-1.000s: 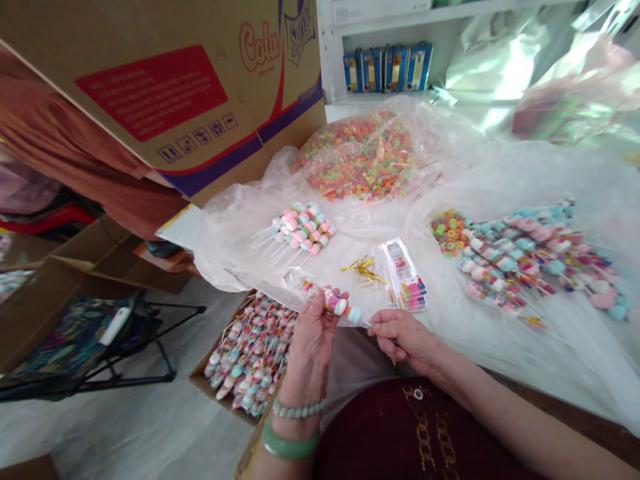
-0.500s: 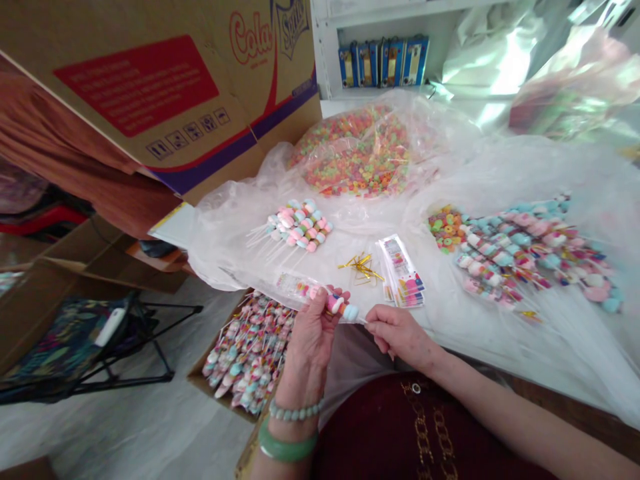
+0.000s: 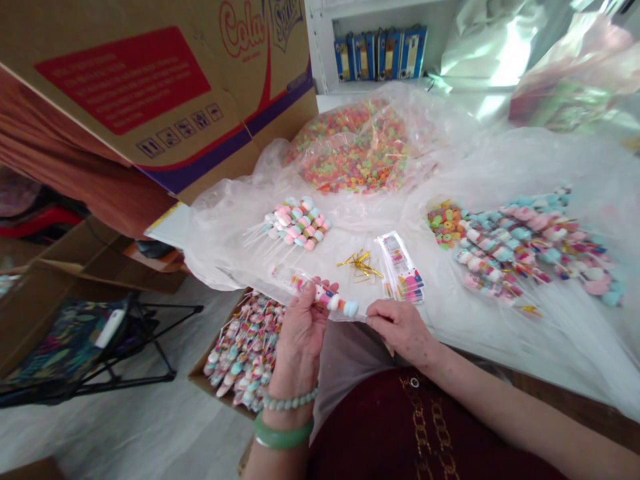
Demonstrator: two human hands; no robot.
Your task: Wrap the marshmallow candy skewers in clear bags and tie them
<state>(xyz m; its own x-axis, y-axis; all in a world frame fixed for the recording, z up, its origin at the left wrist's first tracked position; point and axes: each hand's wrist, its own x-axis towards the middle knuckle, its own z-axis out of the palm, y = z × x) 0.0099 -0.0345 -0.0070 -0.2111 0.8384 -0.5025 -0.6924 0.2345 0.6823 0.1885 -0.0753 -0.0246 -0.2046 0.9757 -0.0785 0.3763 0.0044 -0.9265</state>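
Note:
My left hand is closed around a clear printed bag that holds a marshmallow skewer. Pink, white and pale blue marshmallows show through the plastic beyond my thumb. At the skewer's right end my right hand pinches the stick, or the bag's edge around it; which of these is hard to see. Just past my hands lie loose gold twist ties and a stack of flat printed bags. Unwrapped marshmallow skewers rest in a group further left.
Bagged skewers are heaped at the right beside loose candy rings. A big plastic bag of candy rings lies at the back. A carton stands at the left. Below the table edge, a box holds many wrapped skewers.
My left hand has shifted slightly left with the bag, which now stretches further toward my right hand. The right hand keeps its pinch in nearly the same place.

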